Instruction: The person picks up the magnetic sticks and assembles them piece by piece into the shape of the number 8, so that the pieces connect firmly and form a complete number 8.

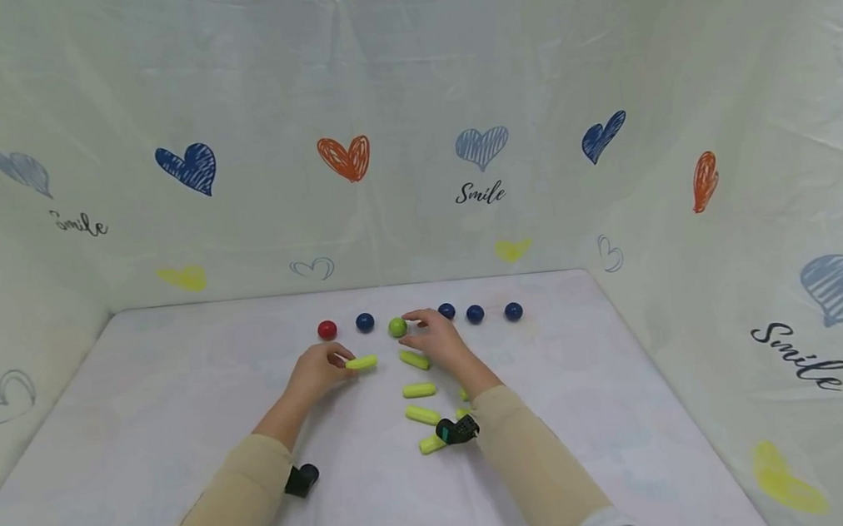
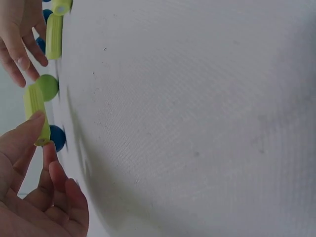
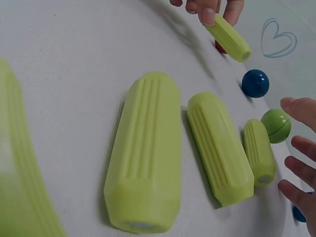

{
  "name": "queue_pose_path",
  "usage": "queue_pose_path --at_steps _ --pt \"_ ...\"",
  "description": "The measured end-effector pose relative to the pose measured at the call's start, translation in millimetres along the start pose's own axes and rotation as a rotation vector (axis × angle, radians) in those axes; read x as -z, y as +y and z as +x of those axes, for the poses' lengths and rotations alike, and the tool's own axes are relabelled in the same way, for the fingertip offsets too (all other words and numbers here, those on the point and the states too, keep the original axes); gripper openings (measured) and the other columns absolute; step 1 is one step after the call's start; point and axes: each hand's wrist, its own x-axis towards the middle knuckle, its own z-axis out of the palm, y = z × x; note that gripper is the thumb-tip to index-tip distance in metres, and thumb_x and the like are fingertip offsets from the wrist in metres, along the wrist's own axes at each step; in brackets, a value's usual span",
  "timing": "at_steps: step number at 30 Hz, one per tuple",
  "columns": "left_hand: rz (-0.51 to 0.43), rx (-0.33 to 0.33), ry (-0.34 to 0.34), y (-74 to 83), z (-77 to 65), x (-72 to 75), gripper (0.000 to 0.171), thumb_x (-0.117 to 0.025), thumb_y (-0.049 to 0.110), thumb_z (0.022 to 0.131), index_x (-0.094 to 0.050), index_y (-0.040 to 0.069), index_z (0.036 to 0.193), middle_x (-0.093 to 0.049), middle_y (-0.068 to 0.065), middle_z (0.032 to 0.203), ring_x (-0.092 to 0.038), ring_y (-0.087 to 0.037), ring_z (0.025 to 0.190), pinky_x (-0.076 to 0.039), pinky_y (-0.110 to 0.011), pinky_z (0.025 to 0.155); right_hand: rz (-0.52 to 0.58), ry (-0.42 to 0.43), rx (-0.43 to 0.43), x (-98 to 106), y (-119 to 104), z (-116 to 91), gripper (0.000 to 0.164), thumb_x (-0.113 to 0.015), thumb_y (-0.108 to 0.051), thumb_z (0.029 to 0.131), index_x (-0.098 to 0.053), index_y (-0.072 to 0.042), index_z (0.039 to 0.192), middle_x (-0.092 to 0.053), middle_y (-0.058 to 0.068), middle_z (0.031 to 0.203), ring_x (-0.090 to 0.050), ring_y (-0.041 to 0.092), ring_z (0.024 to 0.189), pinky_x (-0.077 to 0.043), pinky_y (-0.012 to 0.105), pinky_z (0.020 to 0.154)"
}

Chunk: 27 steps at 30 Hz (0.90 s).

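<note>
My left hand (image 1: 320, 370) pinches a yellow-green ribbed plastic stick (image 1: 362, 362) between thumb and fingers, raised off the table. In the left wrist view that stick (image 2: 36, 111) points away from the thumb. Beside the green ball (image 1: 397, 327), my right hand (image 1: 437, 338) has its thumb and fingers spread. The right wrist view shows a gap between these fingers and the green ball (image 3: 276, 125); whether any fingertip touches it in the head view, I cannot tell. Another stick (image 1: 414, 360) lies on the table just in front of that ball.
A red ball (image 1: 327, 330) and a blue ball (image 1: 365, 322) sit left of the green one. To its right are more blue balls (image 1: 474, 314). Several like sticks (image 1: 419, 390) lie nearer, some partly behind the right forearm. A heart-printed cloth (image 1: 418, 221) hangs behind the white table (image 1: 176, 385).
</note>
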Motion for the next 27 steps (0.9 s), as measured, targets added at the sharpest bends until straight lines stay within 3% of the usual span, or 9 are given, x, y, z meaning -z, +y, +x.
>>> queue_pose_path --at_steps 8,27 --pt "-0.031 0.006 0.009 -0.2 6.4 -0.8 0.027 -0.079 0.009 0.081 -0.07 0.007 0.106 -0.062 -0.01 0.095 -0.054 -0.026 0.089 -0.047 -0.036 0.079 -0.055 -0.021 0.045 -7 -2 12 0.044 -0.074 -0.018 0.089 -0.06 -0.012 0.131 -0.056 0.006 0.133 -0.053 0.025 0.12 -0.044 0.039 0.097" --pt "-0.111 0.017 0.038 1.1 11.6 1.7 0.026 -0.078 0.006 0.082 -0.069 0.005 0.106 -0.062 -0.012 0.098 -0.055 -0.028 0.093 -0.048 -0.038 0.083 -0.08 -0.01 0.002 -15 -2 27 0.032 -0.071 -0.013 0.09 -0.066 -0.014 0.122 -0.063 0.003 0.123 -0.056 0.022 0.115 -0.045 0.036 0.097"
